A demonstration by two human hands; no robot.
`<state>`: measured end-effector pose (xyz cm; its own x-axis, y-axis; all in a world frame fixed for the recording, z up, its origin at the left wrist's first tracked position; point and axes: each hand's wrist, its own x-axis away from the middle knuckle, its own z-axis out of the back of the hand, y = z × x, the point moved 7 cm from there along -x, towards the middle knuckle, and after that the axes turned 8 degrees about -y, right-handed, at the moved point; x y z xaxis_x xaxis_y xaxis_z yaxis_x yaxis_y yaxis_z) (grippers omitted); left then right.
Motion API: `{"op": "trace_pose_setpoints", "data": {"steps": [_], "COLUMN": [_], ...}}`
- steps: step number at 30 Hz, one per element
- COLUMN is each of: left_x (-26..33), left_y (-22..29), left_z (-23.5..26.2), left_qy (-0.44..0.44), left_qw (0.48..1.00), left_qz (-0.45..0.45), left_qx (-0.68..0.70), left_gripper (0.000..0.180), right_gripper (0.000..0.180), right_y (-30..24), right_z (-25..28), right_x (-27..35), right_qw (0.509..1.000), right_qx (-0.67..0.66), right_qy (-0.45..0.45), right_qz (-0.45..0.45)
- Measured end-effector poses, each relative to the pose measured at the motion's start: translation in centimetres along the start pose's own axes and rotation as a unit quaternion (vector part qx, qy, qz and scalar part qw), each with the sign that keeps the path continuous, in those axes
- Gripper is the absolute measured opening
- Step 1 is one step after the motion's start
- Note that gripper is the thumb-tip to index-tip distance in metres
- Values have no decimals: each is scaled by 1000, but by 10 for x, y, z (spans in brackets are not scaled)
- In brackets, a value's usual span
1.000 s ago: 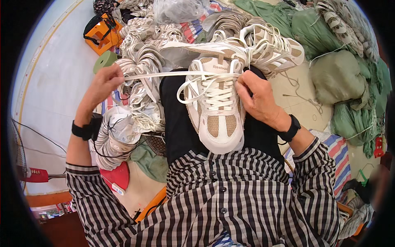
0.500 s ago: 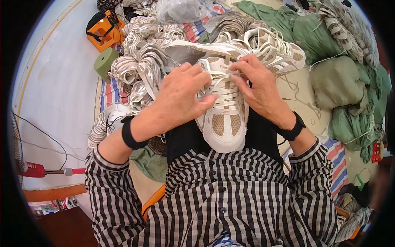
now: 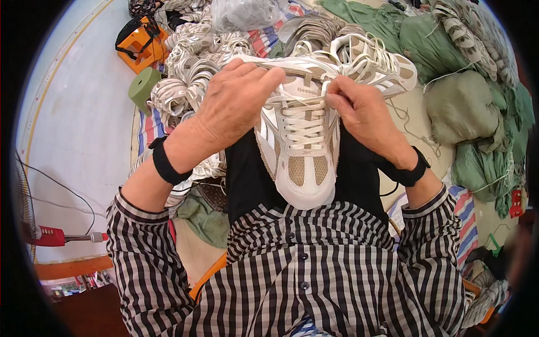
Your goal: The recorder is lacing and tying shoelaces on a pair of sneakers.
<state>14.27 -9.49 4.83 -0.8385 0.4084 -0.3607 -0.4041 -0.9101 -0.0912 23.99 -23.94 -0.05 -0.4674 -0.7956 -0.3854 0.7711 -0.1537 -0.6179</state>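
Note:
A white and beige sneaker upper (image 3: 306, 182) lies over my black-trousered lap, its toe toward me. A cream shoelace (image 3: 304, 128) criss-crosses up its front to the tongue. My right hand (image 3: 364, 110) is closed in a pinch on the lace at the right edge of the upper's top. My left hand (image 3: 236, 106) is raised over the top left side, fingers curled together, and the lace runs toward it; its fingertips are partly hidden. A second laced upper (image 3: 382, 70) lies just beyond, its cream laces loose.
Bundles of similar uppers (image 3: 185, 92) are piled at the far left, by a green roll (image 3: 144, 83) and an orange stool (image 3: 140, 48). Green cloth sacks (image 3: 463, 109) lie on the right. A clear plastic bag (image 3: 244, 14) is at the back.
My left hand has moved left and away from me, its fingers closing. My right hand has gone from spread fingers to a closed pinch at the lace, slightly rightward.

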Motion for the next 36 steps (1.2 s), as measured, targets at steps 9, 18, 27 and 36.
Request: {"op": "trace_pose_setpoints", "data": {"steps": [9,18,27,36], "left_x": [11,12,10,3], "left_y": [-21,-8,0,-12], "left_z": [-15,-20,-29,-29], "left_qy": [66,35,-20,-44], "left_qw": [963,921,925,955], "left_qz": [145,117,102,116], "left_qx": [219,369,364,270], "left_gripper": [23,20,14,29], "right_gripper": [4,14,13,13], "right_y": [34,62,48,92], "right_z": [33,48,87,129], "right_x": [24,35,53,63], "right_qw": [978,924,887,904], "right_qx": [-178,-337,-434,-373], "right_qy": [-6,-2,22,121], "right_qz": [-112,-179,-158,-172]}}
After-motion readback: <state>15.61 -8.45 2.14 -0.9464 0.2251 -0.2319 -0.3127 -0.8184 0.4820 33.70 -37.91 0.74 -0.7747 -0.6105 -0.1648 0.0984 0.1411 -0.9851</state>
